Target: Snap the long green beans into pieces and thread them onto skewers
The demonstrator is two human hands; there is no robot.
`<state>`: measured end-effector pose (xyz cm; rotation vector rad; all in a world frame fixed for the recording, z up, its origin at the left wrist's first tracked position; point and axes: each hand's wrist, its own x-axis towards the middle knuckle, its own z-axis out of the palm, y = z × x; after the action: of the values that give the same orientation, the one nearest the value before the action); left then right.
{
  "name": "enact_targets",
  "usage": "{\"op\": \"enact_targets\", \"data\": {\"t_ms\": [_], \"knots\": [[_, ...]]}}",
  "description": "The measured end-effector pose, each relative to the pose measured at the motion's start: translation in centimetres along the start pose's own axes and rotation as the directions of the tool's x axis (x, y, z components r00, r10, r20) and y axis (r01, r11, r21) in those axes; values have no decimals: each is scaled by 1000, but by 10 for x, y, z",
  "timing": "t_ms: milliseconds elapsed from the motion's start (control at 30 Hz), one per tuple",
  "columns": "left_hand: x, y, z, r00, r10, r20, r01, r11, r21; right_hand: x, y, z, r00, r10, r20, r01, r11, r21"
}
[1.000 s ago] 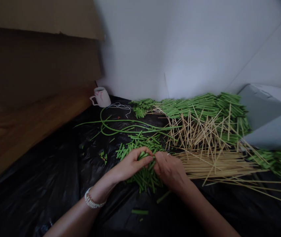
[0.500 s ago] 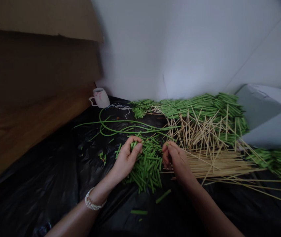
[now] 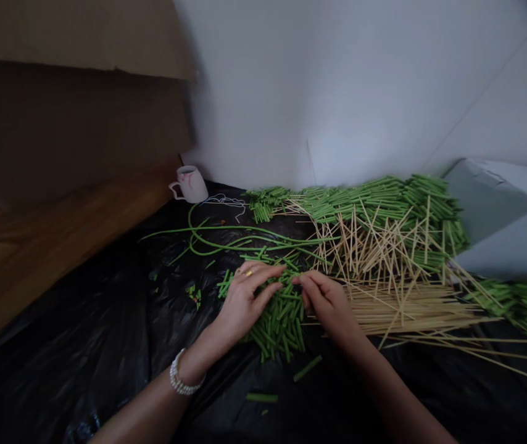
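Observation:
Above a loose pile of short green stem pieces (image 3: pixel 279 330), which look like cut garlic scapes, my left hand (image 3: pixel 248 299) has its fingers stretched out and thumb apart, with nothing visible between them. My right hand (image 3: pixel 326 302) faces it, thumb and forefinger pinched together near the left fingertips. Whatever lies in that pinch is too small or hidden to make out. Bamboo skewers (image 3: pixel 402 305) lie in a flat bundle just right of my right hand. More skewers (image 3: pixel 374 246) are scattered crosswise behind them, next to a heap of skewered green pieces (image 3: pixel 365 200).
Long uncut green stems (image 3: pixel 245 229) curl behind the pile. A white mug (image 3: pixel 190 185) and tangled string (image 3: pixel 226 200) stand by the wall. Black plastic sheeting (image 3: pixel 115 370) covers the surface. A cardboard box (image 3: pixel 78 123) rises at left, a pale box (image 3: pixel 499 209) at right.
My left hand has opened from a curled grip on green pieces and shifted slightly right. The right hand's pinch has moved left toward it.

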<state>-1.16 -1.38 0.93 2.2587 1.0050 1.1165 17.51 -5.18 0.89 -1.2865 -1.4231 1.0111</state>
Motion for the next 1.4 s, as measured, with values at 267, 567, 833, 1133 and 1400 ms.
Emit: {"op": "enact_targets", "data": {"t_ms": [267,567,833,1133,1400], "knots": [[-3,1,-2,994,111,20,-113,990,90,-3,1,6,989,-114,95,131,972,-194],[8,-17,-17,968,-15,-251,105,931,351,0,4,1,975,-209,69,220,907,-360],[0,-12,0,997,37,-64,-12,936,351,4,7,-1,955,-290,57,285,853,-437],[-3,-20,5,998,-1,-64,23,936,350,12,0,-22,967,-250,-51,214,905,-367],[-3,-22,5,999,-10,-45,26,930,366,14,-29,-57,989,-68,-131,68,998,-10]]}}
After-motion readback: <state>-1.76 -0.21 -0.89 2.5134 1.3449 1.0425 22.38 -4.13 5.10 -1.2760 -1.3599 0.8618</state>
